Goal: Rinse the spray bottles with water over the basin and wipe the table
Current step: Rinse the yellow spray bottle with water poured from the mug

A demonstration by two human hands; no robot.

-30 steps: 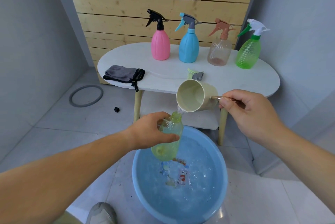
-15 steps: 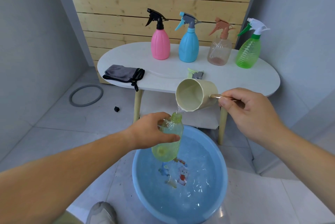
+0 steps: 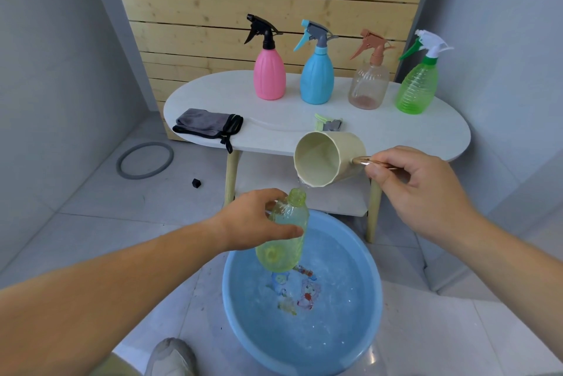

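The left hand [image 3: 259, 220] was wrapped around the shoulder of a yellow-green bottle [image 3: 283, 241], which had no spray head and was tilted over the blue basin [image 3: 365, 269] on the floor. The basin held clear water, with a printed picture showing through at its bottom. The right hand [image 3: 417, 189] pinched the metal handle of a cream cup [image 3: 329, 159] between thumb and forefinger. The cup was tipped on its side with its lip just above the bottle's open neck, and a small dribble hung there; the cup's inside looked nearly empty. How much water the held bottle contained could not be told through its tinted wall.

Four capped spray bottles stood in a row at the back of the white table [image 3: 396, 135]: a pink bottle [image 3: 269, 77], a blue bottle [image 3: 316, 80], a clear bottle [image 3: 368, 86] with reddish residue at its bottom, and a green bottle [image 3: 417, 89]. With the held one, that made five bottles. One grey cloth [image 3: 207, 124] lay at the table's left end, and one loose spray head [image 3: 329, 124] lay behind the cup.
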